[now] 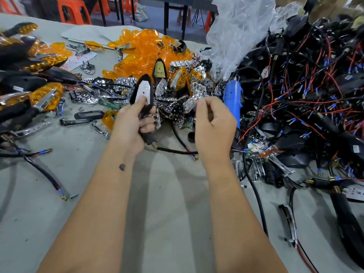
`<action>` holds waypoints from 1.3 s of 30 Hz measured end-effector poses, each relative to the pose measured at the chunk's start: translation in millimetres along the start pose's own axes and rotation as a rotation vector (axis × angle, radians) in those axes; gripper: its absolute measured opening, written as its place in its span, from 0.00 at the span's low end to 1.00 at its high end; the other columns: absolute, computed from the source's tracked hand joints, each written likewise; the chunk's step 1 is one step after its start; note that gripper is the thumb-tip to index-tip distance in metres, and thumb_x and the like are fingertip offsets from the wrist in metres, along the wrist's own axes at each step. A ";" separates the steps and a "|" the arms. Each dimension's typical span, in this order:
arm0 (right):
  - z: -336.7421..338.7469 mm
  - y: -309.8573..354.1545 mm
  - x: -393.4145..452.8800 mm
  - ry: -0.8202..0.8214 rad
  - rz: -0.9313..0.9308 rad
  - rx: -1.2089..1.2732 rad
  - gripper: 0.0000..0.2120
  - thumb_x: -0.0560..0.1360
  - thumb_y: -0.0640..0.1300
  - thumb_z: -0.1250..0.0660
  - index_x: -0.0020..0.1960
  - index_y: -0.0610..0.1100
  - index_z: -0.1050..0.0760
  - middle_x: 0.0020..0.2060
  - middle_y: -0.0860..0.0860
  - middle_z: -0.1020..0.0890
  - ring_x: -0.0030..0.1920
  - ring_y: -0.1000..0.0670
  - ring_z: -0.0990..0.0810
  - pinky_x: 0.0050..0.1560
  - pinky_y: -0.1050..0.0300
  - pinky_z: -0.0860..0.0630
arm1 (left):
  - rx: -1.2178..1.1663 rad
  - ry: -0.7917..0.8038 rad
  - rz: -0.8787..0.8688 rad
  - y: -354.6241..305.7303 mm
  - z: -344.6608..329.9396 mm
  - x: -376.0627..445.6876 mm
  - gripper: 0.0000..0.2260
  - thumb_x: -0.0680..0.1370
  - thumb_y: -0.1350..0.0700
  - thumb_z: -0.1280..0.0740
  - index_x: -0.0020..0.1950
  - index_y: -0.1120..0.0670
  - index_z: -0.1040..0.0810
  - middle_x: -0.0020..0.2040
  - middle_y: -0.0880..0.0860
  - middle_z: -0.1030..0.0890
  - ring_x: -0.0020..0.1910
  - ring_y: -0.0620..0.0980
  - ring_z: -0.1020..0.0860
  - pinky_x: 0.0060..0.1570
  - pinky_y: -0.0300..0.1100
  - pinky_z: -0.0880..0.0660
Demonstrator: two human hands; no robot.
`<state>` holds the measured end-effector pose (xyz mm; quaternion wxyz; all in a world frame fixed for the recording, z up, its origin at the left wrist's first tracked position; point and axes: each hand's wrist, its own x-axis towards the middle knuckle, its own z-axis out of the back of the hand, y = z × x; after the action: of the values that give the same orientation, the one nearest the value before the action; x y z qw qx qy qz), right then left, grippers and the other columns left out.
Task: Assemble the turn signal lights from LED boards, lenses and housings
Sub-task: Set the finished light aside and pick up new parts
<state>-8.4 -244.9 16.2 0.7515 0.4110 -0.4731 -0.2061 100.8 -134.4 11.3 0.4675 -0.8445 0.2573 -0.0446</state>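
Seemingly one housing (142,91), two hands.

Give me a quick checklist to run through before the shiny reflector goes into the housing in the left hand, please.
1. Housing held firmly: ok. The left hand grips the black housing by its stem, open face up.
2. LED board seated: ok, a white board lies inside the housing.
3. Reflector in hand: ok, the right hand pinches a chrome reflector.
4. Reflector facing the right way: cannot tell, it is blurred.
5. Amber lenses within reach: ok, a pile lies behind.
6. Blue screwdriver nearby: ok, beside the right hand.
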 end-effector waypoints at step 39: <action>-13.0 -5.4 -5.9 0.085 -0.129 -0.103 0.11 0.74 0.36 0.28 0.53 0.48 0.20 0.48 0.55 0.23 0.45 0.59 0.23 0.53 0.66 0.26 | 0.287 -0.052 -0.073 16.0 -6.4 0.9 0.05 0.83 0.54 0.37 0.50 0.53 0.23 0.36 0.50 0.16 0.29 0.46 0.20 0.27 0.37 0.27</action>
<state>0.7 -238.4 5.9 0.7762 0.4098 -0.4021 -0.2604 93.2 -146.6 1.8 0.5880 -0.7787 0.2052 -0.0757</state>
